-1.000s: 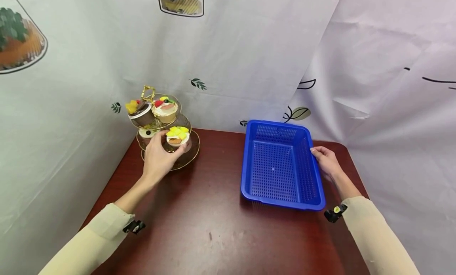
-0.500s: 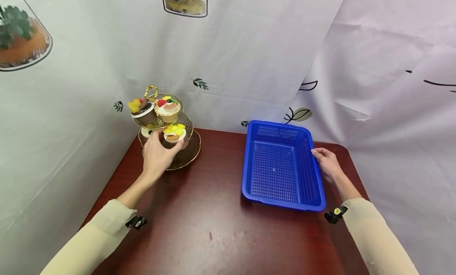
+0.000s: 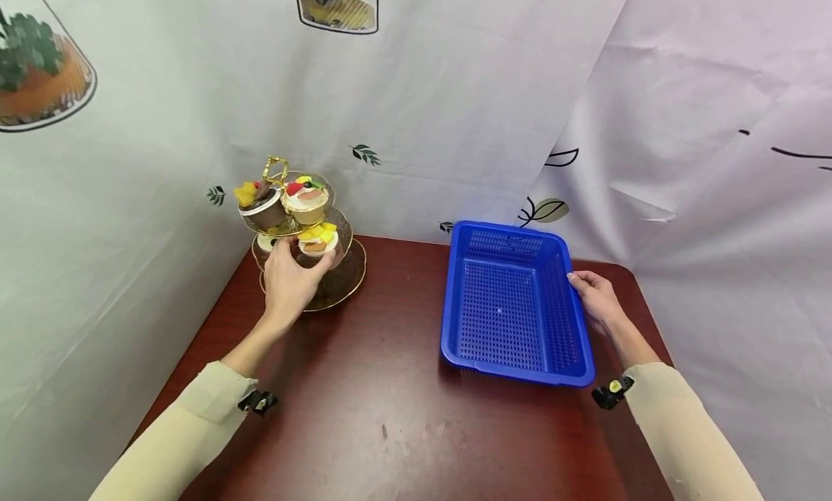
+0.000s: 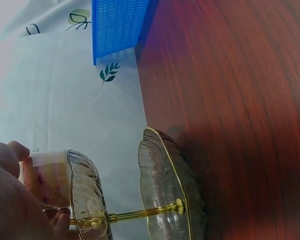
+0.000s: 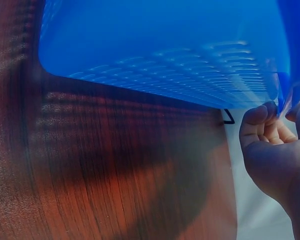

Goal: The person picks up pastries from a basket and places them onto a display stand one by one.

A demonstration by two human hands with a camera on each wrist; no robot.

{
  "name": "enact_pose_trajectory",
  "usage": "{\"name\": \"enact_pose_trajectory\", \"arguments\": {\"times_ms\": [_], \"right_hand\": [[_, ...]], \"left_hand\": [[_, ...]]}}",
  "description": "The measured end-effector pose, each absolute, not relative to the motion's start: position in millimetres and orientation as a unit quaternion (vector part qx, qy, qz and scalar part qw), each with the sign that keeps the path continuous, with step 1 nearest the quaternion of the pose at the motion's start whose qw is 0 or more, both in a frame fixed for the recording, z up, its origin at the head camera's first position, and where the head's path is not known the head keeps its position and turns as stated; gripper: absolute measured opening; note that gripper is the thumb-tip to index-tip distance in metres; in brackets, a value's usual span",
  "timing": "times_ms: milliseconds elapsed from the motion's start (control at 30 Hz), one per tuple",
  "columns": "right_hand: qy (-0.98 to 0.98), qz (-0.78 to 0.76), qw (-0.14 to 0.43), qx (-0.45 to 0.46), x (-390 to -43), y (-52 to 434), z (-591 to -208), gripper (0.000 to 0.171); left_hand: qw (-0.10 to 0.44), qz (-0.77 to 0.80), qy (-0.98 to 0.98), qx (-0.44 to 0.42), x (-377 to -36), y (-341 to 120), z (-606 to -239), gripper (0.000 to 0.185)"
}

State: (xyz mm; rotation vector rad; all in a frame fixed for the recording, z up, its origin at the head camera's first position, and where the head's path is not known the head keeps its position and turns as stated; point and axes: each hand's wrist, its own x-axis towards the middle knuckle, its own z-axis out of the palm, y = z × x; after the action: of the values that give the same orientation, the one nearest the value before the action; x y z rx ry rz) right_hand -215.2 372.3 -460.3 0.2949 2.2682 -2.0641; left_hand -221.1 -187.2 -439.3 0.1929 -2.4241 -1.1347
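At the far left corner of the dark red surface (image 3: 390,407) stands a three-tier glass stand (image 3: 344,281) with gold rims and a gold loop on top. Its top tier carries two cupcakes: a brown one (image 3: 258,203) with yellow pieces, and a pale one (image 3: 305,198) with red and green bits. The left hand (image 3: 287,281) reaches up to the middle tier, and its grip is curled round a cupcake (image 3: 318,240) topped with yellow pieces, thumb on the left side and fingers on the right. That cupcake sits at the front edge of the middle tier, just under the top plate. In the left wrist view the fingertips (image 4: 12,152) press against the cup's pale wall (image 4: 45,177), which rests on the ribbed glass plate (image 4: 90,195), with the lowest plate (image 4: 165,192) and the gold stem beyond. Another cup (image 3: 265,241) shows partly behind the hand, on the same tier.

Right of centre lies a blue basket (image 3: 513,310), perforated, long side running away from the person. The right hand (image 3: 594,295) holds its right rim; in the right wrist view the fingers (image 5: 262,127) are curled under the rim's lip (image 5: 290,65), pinching it. A patterned white cloth (image 3: 455,89) hangs behind.
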Motion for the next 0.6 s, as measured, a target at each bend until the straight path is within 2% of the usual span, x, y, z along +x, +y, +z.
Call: {"name": "enact_pose_trajectory", "arguments": {"times_ms": [300,600], "right_hand": [[0.735,-0.671,0.029,0.095,-215.0,372.0,-460.3,0.023],[0.743,-0.663,0.029,0.090,-215.1,371.7,-460.7,0.020]], "left_hand": [[0.252,-0.416,-0.871,0.062,-227.3,-189.0,-443.7,0.069],[0.255,-0.409,-0.873,0.069,-230.1,-189.7,-447.0,0.070]]}}
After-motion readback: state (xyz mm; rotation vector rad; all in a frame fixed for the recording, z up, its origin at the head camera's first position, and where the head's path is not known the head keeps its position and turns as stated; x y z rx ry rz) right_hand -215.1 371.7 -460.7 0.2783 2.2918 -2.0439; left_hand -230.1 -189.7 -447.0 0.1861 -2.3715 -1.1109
